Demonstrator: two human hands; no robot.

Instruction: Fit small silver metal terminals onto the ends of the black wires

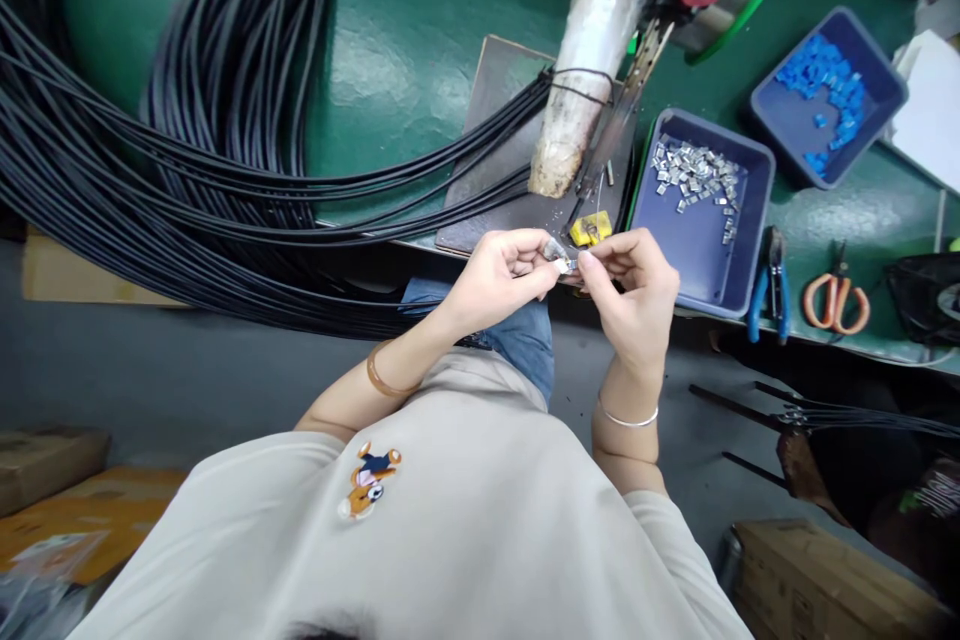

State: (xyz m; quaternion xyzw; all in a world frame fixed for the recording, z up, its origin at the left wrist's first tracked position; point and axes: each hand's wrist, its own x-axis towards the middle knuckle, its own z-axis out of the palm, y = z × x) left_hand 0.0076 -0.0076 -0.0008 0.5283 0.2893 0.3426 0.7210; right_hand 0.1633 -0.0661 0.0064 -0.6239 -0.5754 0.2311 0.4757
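In the head view, the left hand [514,270] and the right hand [634,300] meet at the edge of the green table [397,50]. Each has its thumb and finger pinched nearly closed, and a small shiny piece [572,264] seems to sit between them. It is so tiny that I cannot tell its shape, or if a wire goes into it. The step in hand looks like lining up or fitting this bit with both hands. I think the next move calls for a soft, steady pinch and small turns, as it could slip.

Just past the fingertips is a yellow block [592,228], bright and chunky. A fat pale tube [589,60] points down near it, with shiny, crinkly wrap and a rough brown end. Long black cables [240,50] lie on the left, smooth and bendy, like thick noodles. On the right, a smooth plastic tray [682,265] holds little silvery metal bits [697,175] with hard edges. Another tray [787,125] has small blue bits [825,85]. Nearby lie pliers [780,290] with blue handles and scissors [834,300] with round orange loops
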